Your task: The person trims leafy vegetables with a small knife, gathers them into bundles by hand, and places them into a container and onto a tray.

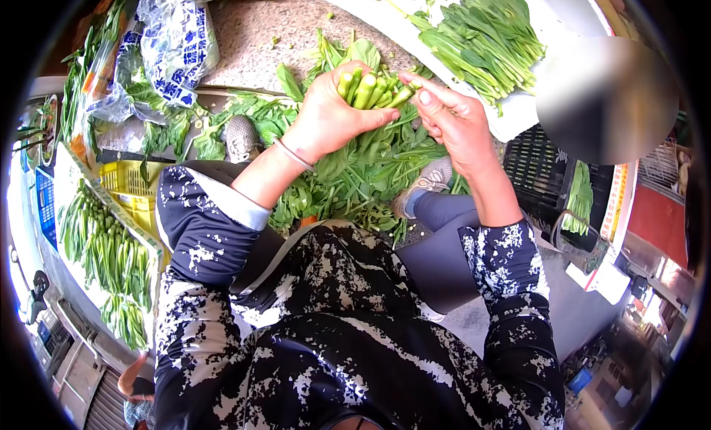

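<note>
A bundle of thick green stems (pixel 366 89) is wrapped in the fingers of my left hand (pixel 333 115), cut ends facing me. My right hand (pixel 458 119) is beside the bundle's right side, thumb and index finger pinched together close to one stem; what it holds, if anything, is too small to make out. Below both hands, loose leafy greens (pixel 355 182) lie in a heap on the ground between my shoes. At the upper right, more leafy stems (pixel 485 45) rest on a white surface (pixel 400 22).
Plastic bags (pixel 178 41) with blue print lie at the upper left. A yellow crate (pixel 129 182) and a white box of bundled greens (pixel 104 241) stand left. On the right is a black crate (pixel 529 167). Another person's arm (pixel 132 378) shows at the lower left.
</note>
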### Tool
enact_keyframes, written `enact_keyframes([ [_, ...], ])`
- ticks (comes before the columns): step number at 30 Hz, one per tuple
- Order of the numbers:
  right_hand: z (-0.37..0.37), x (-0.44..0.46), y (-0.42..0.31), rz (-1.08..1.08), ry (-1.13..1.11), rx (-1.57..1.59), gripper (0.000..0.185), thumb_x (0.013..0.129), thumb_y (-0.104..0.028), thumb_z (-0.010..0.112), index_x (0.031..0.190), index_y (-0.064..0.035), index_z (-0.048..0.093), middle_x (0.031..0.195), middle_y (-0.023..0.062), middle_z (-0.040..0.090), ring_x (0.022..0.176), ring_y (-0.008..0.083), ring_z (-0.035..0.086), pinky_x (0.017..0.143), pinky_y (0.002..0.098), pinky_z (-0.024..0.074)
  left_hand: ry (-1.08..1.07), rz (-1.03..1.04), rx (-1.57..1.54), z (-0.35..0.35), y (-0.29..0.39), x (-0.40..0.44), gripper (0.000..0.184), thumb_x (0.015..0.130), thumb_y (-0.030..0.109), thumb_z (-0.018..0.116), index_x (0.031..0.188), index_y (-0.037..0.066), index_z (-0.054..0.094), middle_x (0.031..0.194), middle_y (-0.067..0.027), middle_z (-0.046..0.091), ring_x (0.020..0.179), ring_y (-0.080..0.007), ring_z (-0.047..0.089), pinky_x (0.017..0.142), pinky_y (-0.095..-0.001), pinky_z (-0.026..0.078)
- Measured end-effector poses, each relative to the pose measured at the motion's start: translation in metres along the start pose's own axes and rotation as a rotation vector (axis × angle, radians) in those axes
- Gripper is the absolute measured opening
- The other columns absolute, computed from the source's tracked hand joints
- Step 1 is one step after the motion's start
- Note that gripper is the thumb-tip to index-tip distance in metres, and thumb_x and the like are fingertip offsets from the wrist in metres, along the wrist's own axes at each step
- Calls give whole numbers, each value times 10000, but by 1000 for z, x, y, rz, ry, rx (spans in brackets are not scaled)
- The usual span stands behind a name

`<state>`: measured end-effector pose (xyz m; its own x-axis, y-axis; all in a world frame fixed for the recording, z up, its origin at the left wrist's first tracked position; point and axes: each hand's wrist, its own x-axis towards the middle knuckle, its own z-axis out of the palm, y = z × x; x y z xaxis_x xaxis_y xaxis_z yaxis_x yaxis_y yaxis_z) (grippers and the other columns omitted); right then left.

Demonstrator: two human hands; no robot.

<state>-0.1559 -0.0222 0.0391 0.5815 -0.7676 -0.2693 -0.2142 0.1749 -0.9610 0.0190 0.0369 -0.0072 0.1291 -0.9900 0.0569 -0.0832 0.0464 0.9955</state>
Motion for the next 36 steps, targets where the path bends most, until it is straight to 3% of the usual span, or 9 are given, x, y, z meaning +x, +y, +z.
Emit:
enact_keyframes([
  [4, -10, 5, 1, 40, -39, 97, 298, 877, -228, 555, 1122, -64, 598, 605, -70, 423, 532, 11, 335, 469, 167, 266, 17, -2, 2, -3, 4, 0, 357, 631, 131, 789, 867, 50, 535, 721, 39, 554, 651, -28, 497, 609, -197, 459],
  [7, -19, 19, 14, -260, 247, -407, 297, 867, -220, 563, 1105, -48, 607, 704, -16, 553, 651, 27, 466, 593, 189, 394, 27, -16, 37, -9, 4, 2, 349, 632, 133, 779, 883, 44, 554, 757, -5, 606, 663, -57, 557, 605, -216, 482],
  [10, -32, 19, 14, 104, 174, -95, 360, 878, -198, 550, 1197, -31, 524, 697, -80, 486, 577, 2, 391, 501, 153, 318, 23, -79, 100, -15, 3, 6, 453, 624, 262, 763, 967, 43, 565, 819, -73, 631, 723, -166, 609, 673, -286, 512],
  [14, -15, 14, 0, 121, 197, -89, 440, 909, -234, 488, 1319, -115, 384, 617, -85, 368, 450, -8, 289, 372, 137, 201, 184, 14, -52, -22, 14, 4, 500, 597, 334, 756, 980, 52, 599, 857, -102, 639, 789, -194, 619, 749, -288, 497],
  [18, -15, 18, -2, 47, 195, -154, 406, 928, -297, 444, 1295, -124, 429, 592, -70, 338, 425, 2, 268, 359, 150, 206, 437, 99, -480, -35, 35, 9, 394, 567, 77, 763, 886, 21, 538, 782, -26, 585, 754, -109, 550, 726, -268, 476],
  [22, -18, 36, 4, -28, 157, -360, 379, 916, -318, 468, 1226, -103, 510, 539, -78, 323, 429, 0, 259, 366, 165, 190, 725, 301, -550, -90, 72, -21, 390, 559, 41, 758, 863, 37, 514, 765, 8, 568, 721, -77, 535, 689, -252, 476],
  [28, -34, 97, 51, -196, 112, -565, 356, 899, -334, 502, 1093, -54, 606, 551, -63, 390, 459, 35, 282, 418, 214, 231, 1025, 405, 8, -226, 138, -163, 371, 640, 79, 748, 941, 50, 533, 811, -31, 619, 731, -113, 607, 691, -267, 520],
  [34, -41, 114, 81, -96, 1, -900, 383, 867, -351, 550, 970, 7, 638, 613, 1, 510, 546, 74, 401, 489, 239, 325, 1389, -44, 1249, -324, 152, -357, 348, 670, 186, 740, 934, 82, 536, 777, -107, 627, 699, -209, 631, 629, -309, 515],
  [36, -39, 106, 100, -175, -23, -901, 390, 864, -346, 553, 961, 23, 634, 668, 36, 563, 586, 96, 444, 543, 252, 368, 1361, -356, 1401, -348, 126, -416, 284, 698, 220, 680, 912, 108, 531, 757, -154, 611, 738, -339, 601, 612, -402, 483],
])
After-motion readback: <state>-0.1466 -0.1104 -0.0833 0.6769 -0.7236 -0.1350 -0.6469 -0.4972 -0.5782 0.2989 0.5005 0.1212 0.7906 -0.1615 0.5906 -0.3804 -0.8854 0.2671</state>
